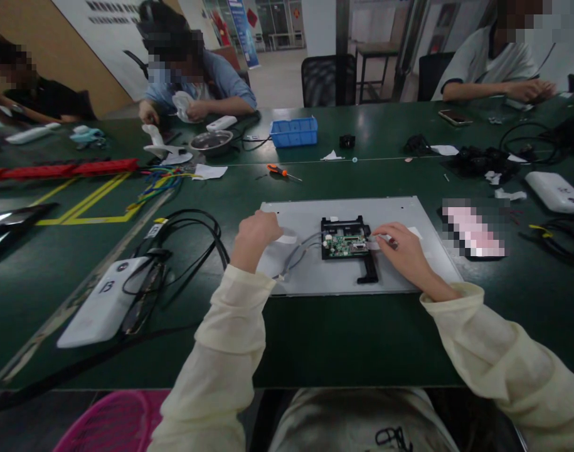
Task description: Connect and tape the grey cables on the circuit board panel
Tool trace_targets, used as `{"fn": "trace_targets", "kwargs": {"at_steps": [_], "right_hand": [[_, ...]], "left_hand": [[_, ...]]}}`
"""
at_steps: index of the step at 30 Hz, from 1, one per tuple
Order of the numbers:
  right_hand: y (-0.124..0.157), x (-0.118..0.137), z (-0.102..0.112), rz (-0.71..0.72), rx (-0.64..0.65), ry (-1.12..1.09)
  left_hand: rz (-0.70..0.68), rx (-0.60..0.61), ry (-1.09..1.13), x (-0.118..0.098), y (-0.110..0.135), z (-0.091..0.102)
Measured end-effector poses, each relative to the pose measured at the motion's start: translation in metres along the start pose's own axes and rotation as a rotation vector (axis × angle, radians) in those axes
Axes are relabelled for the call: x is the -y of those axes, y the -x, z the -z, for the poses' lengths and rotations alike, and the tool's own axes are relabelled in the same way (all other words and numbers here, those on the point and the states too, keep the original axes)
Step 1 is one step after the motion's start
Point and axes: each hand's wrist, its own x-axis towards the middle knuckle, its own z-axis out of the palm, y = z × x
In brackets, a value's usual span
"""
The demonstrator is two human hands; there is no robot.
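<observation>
A flat grey-white panel (305, 282) lies on the table in front of me. On it sits a green circuit board (347, 245) in a black plastic frame (372, 270), with grey wires (298, 254) running off to the left. My left hand (257, 235) is closed over the panel's left edge, beside a small white strip (287, 239). Its fingertips are hidden. At the board's right edge, my right hand (403, 251) has its fingers pinched near a pale, thin strip; what they hold is too small to make out.
Beyond the panel lie an orange-handled screwdriver (284, 172) and a blue basket (293, 132). A white power bank (103, 301) with black cables is at left; a phone (475, 232) is at right. Several people sit across the table (352, 351). A pink basket (112, 424) is below.
</observation>
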Motion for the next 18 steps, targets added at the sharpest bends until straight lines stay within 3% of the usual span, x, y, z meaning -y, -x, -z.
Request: {"fn": "trace_targets", "kwargs": {"at_steps": [7,18], "right_hand": [[0.000,0.001,0.002,-0.008,0.016,-0.007],[0.001,0.002,0.003,0.010,0.028,-0.005]], "left_hand": [[0.013,-0.141,0.088,0.003,0.022,-0.027],[-0.187,-0.194,0.323,0.027,0.006,-0.041]]}}
